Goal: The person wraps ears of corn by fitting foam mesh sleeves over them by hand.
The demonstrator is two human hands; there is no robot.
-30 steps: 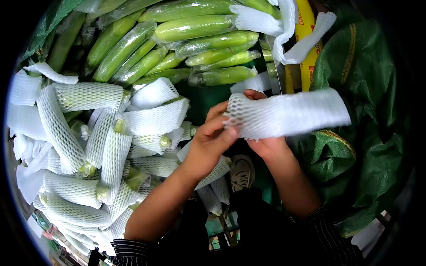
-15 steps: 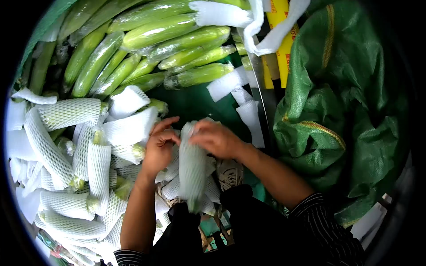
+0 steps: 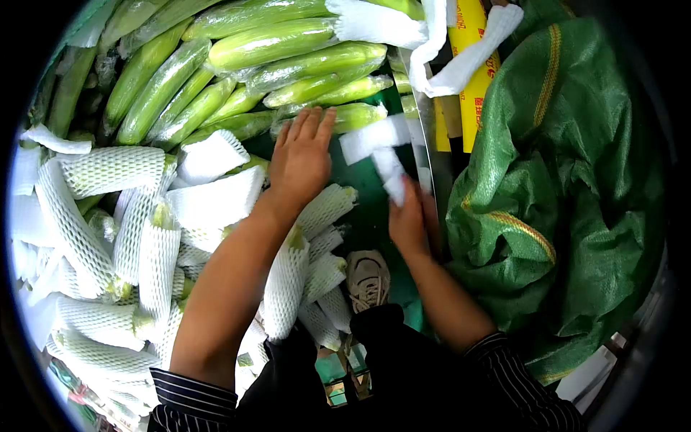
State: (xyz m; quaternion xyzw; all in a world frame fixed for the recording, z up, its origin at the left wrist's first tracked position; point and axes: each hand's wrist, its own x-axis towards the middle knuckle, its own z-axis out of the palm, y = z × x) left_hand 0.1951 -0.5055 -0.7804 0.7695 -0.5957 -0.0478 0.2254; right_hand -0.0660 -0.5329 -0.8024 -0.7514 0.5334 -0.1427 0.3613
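Observation:
My left hand (image 3: 301, 158) reaches up with its fingers spread, the fingertips on a film-wrapped green vegetable (image 3: 353, 116) at the lower edge of the green pile. To its right, my right hand (image 3: 412, 219) is closed on a white foam net sleeve (image 3: 389, 173), its fingers partly hidden. Another white foam sleeve (image 3: 374, 138) lies just above. Below my left hand, a vegetable in a foam net (image 3: 286, 284) rests among other netted ones near my legs.
Many netted vegetables (image 3: 97, 173) are heaped at the left. A metal edge (image 3: 430, 144) runs beside yellow printed rolls (image 3: 471, 86). A large green woven sack (image 3: 547, 187) fills the right side. A shoe (image 3: 368, 277) stands below centre.
My left hand has moved up to the green pile, and my right hand has moved right to the foam sleeves. The netted vegetable between my hands has been let go and lies lower down.

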